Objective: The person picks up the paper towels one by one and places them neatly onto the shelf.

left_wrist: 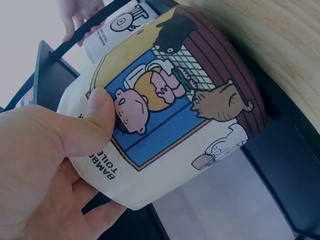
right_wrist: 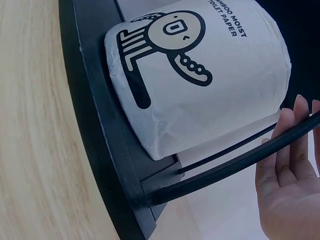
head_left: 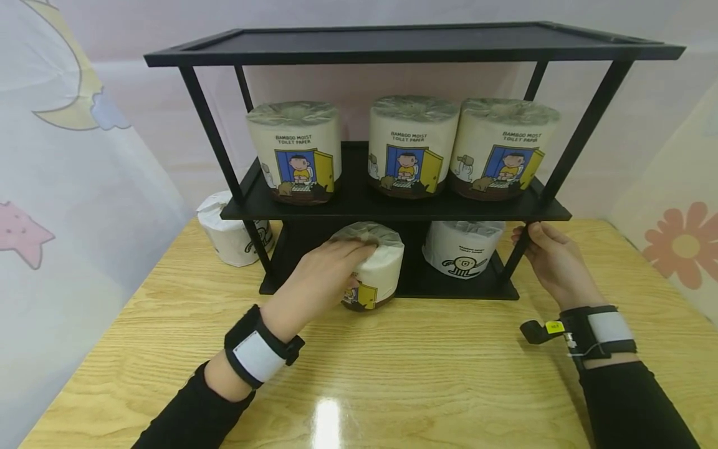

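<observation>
On the lower shelf of a black two-shelf rack with a flat top, my left hand point(head_left: 322, 274) grips a wrapped toilet paper roll point(head_left: 381, 271). This roll has a coloured cartoon and a brown base band. In the left wrist view, my thumb point(left_wrist: 100, 117) presses its printed side, with the other fingers at its top end. My right hand point(head_left: 561, 265) holds the rack's right front post point(head_left: 516, 252), fingers reaching behind it. Beside that post sits a white roll with a black line drawing point(right_wrist: 200, 85), upright on the lower shelf.
Three cartoon rolls stand on the middle shelf: one at left point(head_left: 294, 149), one at centre point(head_left: 412, 146), one at right point(head_left: 502, 149). Another white roll point(head_left: 227, 234) stands on the wooden table point(head_left: 415, 374), left of the rack. The rack's top panel point(head_left: 404, 43) spans above.
</observation>
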Action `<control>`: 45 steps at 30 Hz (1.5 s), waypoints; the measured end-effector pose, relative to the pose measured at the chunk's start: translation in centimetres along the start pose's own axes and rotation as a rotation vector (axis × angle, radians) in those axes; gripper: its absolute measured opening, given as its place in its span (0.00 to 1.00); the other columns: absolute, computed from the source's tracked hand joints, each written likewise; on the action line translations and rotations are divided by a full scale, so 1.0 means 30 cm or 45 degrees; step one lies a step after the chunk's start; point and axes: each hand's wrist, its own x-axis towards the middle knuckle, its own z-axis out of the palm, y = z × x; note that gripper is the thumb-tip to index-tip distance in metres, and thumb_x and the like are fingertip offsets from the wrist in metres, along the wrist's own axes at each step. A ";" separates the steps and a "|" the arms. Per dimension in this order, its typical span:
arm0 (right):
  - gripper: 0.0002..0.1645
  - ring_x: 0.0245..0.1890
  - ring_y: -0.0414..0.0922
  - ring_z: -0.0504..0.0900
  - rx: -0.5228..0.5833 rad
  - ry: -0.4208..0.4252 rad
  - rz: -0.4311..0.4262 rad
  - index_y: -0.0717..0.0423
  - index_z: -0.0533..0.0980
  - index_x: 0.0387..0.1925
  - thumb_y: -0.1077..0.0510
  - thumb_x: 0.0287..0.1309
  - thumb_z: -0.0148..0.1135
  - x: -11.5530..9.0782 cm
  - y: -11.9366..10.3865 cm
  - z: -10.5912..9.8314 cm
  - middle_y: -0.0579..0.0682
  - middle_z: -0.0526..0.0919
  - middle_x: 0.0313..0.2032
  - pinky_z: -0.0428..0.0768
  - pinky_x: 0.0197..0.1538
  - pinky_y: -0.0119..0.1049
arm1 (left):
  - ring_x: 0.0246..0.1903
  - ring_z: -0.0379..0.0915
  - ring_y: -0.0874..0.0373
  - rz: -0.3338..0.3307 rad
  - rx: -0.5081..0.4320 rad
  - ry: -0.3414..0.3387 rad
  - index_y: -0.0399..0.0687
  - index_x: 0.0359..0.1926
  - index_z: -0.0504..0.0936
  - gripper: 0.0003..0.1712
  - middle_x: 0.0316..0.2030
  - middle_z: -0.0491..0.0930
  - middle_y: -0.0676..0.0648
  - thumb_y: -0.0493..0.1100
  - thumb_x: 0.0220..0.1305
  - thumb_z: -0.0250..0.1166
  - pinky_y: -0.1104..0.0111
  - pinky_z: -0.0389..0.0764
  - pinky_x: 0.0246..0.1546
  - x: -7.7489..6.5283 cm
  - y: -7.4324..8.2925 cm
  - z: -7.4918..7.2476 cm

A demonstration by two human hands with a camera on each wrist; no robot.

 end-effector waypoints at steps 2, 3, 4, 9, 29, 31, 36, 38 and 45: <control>0.10 0.45 0.44 0.79 -0.005 0.001 -0.001 0.65 0.81 0.41 0.63 0.70 0.54 0.000 0.000 0.001 0.53 0.82 0.40 0.75 0.53 0.29 | 0.62 0.70 0.51 0.003 0.004 -0.007 0.46 0.67 0.72 0.39 0.62 0.75 0.48 0.41 0.56 0.76 0.59 0.69 0.64 0.006 -0.002 0.000; 0.10 0.45 0.44 0.79 -0.006 0.000 -0.003 0.65 0.81 0.41 0.63 0.70 0.54 0.000 -0.001 0.003 0.53 0.82 0.40 0.75 0.53 0.29 | 0.62 0.70 0.51 0.006 0.007 -0.013 0.46 0.68 0.72 0.38 0.62 0.75 0.48 0.41 0.56 0.76 0.59 0.68 0.64 0.008 -0.005 0.000; 0.10 0.45 0.44 0.79 -0.005 -0.003 -0.004 0.65 0.81 0.41 0.63 0.70 0.54 0.001 -0.001 0.003 0.53 0.82 0.40 0.75 0.53 0.30 | 0.62 0.69 0.51 0.006 0.011 -0.020 0.46 0.68 0.72 0.38 0.62 0.75 0.48 0.41 0.56 0.76 0.59 0.68 0.65 0.010 -0.007 -0.001; 0.11 0.45 0.45 0.78 0.005 -0.018 -0.008 0.66 0.80 0.42 0.64 0.70 0.53 0.001 -0.001 0.003 0.53 0.82 0.40 0.74 0.54 0.30 | 0.63 0.69 0.52 0.017 0.021 -0.044 0.47 0.68 0.72 0.38 0.62 0.75 0.48 0.42 0.57 0.75 0.59 0.65 0.67 0.021 -0.017 -0.006; 0.10 0.46 0.44 0.77 -0.003 -0.008 0.007 0.64 0.79 0.42 0.64 0.71 0.53 -0.002 0.003 -0.005 0.53 0.81 0.41 0.74 0.54 0.29 | 0.62 0.67 0.50 0.043 0.009 0.010 0.47 0.69 0.72 0.37 0.61 0.74 0.46 0.45 0.59 0.74 0.57 0.70 0.63 0.090 -0.017 0.032; 0.09 0.46 0.44 0.78 0.007 -0.010 0.005 0.65 0.79 0.40 0.64 0.71 0.53 -0.001 0.001 -0.006 0.53 0.82 0.41 0.75 0.54 0.29 | 0.62 0.68 0.50 0.028 0.004 0.014 0.48 0.68 0.72 0.37 0.61 0.74 0.46 0.45 0.59 0.74 0.57 0.71 0.62 0.096 -0.012 0.031; 0.09 0.46 0.45 0.78 0.010 -0.011 0.003 0.65 0.78 0.38 0.65 0.71 0.53 0.001 0.000 -0.006 0.53 0.81 0.41 0.75 0.54 0.29 | 0.62 0.68 0.49 -0.016 0.010 0.036 0.49 0.67 0.74 0.36 0.60 0.75 0.47 0.46 0.58 0.75 0.58 0.73 0.59 0.110 -0.002 0.035; 0.09 0.46 0.45 0.78 0.011 -0.012 0.004 0.65 0.78 0.38 0.65 0.71 0.52 0.002 0.000 -0.006 0.53 0.81 0.41 0.74 0.54 0.29 | 0.62 0.69 0.49 -0.033 0.010 0.044 0.49 0.67 0.74 0.36 0.60 0.75 0.46 0.46 0.58 0.75 0.57 0.74 0.59 0.116 0.002 0.039; 0.10 0.46 0.45 0.77 0.018 -0.005 0.015 0.65 0.79 0.40 0.65 0.71 0.52 -0.001 -0.002 -0.004 0.53 0.80 0.41 0.74 0.54 0.29 | 0.62 0.69 0.48 -0.073 -0.016 0.049 0.47 0.66 0.74 0.35 0.62 0.75 0.46 0.45 0.58 0.75 0.57 0.74 0.59 0.133 0.017 0.048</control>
